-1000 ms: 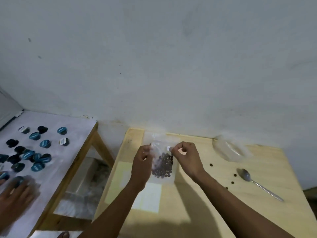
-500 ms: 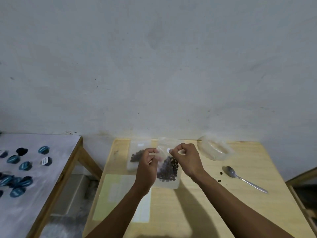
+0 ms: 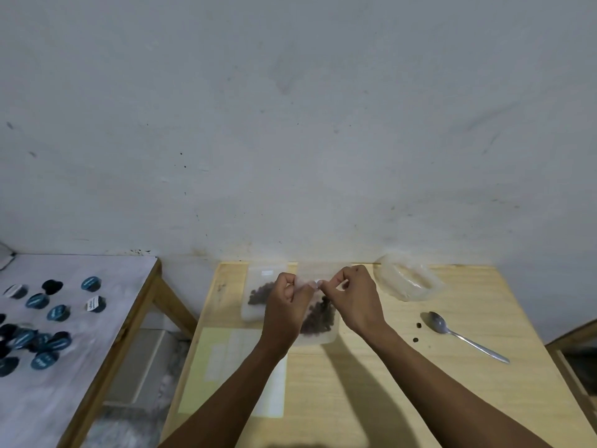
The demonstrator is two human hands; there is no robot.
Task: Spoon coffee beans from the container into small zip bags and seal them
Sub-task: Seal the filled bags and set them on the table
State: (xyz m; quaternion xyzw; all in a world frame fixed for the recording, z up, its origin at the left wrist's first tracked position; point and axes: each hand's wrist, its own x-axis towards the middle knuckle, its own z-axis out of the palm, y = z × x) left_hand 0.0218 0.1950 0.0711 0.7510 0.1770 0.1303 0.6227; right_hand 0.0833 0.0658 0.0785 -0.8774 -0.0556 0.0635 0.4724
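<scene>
Since a second ago, both hands have drawn closer together along the top of the zip bag (image 3: 318,324), and a second filled bag (image 3: 256,294) has come into sight behind the left hand. Head view: left hand (image 3: 286,307) and right hand (image 3: 352,299) hold the zip bag up over the wooden counter (image 3: 403,383), fingers curled, thumb and forefinger of each pinching its top edge; fingertips of the two hands nearly meet. Dark coffee beans (image 3: 318,316) sit in the bag's lower half. Second bag lies flat on the counter near the wall, beans inside. Clear plastic container (image 3: 408,281) rests at the right rear of the counter; whether it holds beans, cannot tell. Spoon (image 3: 462,337) lies right of the hands, bowl toward the wall, with a few loose beans (image 3: 418,325) just beside it. Pale paper sheet (image 3: 219,367) lies under the left forearm. Neighbouring counter (image 3: 97,318) at left carries dark and teal capsules (image 3: 58,313).
</scene>
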